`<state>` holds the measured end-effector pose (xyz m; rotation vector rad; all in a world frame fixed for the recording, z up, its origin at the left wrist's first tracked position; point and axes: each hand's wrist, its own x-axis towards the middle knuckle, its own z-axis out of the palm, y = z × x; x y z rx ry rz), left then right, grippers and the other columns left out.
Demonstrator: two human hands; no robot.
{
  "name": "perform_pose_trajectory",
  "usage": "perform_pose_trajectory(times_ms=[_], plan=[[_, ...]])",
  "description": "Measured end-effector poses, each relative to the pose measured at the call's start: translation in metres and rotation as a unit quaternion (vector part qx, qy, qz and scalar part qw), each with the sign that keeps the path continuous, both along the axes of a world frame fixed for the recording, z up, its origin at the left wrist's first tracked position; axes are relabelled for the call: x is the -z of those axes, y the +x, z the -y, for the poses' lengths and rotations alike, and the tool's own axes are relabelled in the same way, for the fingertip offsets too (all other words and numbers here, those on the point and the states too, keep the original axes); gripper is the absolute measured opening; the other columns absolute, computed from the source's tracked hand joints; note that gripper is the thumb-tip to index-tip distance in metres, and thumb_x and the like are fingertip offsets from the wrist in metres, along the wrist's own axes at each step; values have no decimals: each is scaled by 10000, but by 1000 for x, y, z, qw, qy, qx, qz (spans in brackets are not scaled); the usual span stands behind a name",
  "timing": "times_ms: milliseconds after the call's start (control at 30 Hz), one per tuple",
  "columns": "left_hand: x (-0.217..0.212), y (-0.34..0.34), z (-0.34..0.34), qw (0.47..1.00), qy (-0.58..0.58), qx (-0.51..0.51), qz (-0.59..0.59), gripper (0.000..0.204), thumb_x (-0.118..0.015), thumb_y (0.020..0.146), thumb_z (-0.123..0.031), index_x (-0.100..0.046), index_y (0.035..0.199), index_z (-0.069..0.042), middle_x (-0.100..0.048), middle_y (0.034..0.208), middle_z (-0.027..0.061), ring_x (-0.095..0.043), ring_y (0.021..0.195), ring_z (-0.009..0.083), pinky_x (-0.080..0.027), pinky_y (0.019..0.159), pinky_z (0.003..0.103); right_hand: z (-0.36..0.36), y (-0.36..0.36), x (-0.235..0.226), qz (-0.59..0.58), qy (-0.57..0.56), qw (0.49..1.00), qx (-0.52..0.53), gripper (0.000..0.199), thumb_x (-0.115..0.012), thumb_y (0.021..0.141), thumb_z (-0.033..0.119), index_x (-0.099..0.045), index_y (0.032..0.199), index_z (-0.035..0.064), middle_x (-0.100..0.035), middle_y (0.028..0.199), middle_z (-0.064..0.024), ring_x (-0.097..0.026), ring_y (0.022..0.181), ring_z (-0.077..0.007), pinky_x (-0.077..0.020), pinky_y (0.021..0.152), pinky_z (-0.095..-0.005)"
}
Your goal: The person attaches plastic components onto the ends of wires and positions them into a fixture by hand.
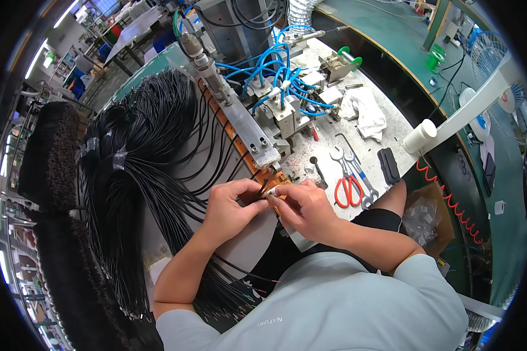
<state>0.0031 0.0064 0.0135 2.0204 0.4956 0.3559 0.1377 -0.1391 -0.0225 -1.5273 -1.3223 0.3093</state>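
Note:
Both hands meet at the near end of an orange-brown rail on a bench machine. My left hand is closed in a pinch around a thin black cable at the rail's end. Close beside it, my right hand pinches a small white piece, too small to name. The fingertips of the two hands nearly touch, and they partly hide the spot between them. Just beyond them sits the metal head of the machine's long slide. Several more black cables hang over the rail's left side.
A large bundle of black cables lies at the left. On the bench at right are red-handled scissors, wrenches, a black case and a white cloth. Blue air tubes crowd the machine. A cardboard box stands low at right.

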Motion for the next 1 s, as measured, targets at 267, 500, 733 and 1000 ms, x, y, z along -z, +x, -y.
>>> perform_pose_trajectory(times_ms=[267,500,733,1000], plan=[[-12,2,0,996,-62,33,-48,159,-730,843,-52,-693,977,26,-726,843,65,-671,754,94,-528,727,239,1,14,-6,-170,-109,977,-69,128,-611,929,124,-583,981,10,-628,599,-48,-594,513,-148,-450,553,-299],[-6,-2,-8,978,-202,24,-49,171,-715,869,-66,-697,1011,28,-722,896,51,-662,825,94,-518,788,237,3,16,-14,-223,-110,964,-95,163,-617,943,153,-572,982,1,-625,636,-63,-595,536,-138,-446,503,-284],[-5,-4,-9,949,-313,25,-19,195,-714,872,-57,-696,1045,31,-717,915,36,-653,839,83,-516,780,236,-3,20,-7,-91,-19,993,-75,182,-656,920,164,-570,968,11,-614,734,-69,-599,644,-179,-459,603,-326],[-28,-5,10,989,139,-9,58,146,-654,868,37,-706,1004,42,-718,889,88,-673,818,114,-533,763,248,-14,36,21,214,64,973,56,192,-672,931,166,-545,923,22,-524,696,-20,-501,644,-95,-377,546,-279]])
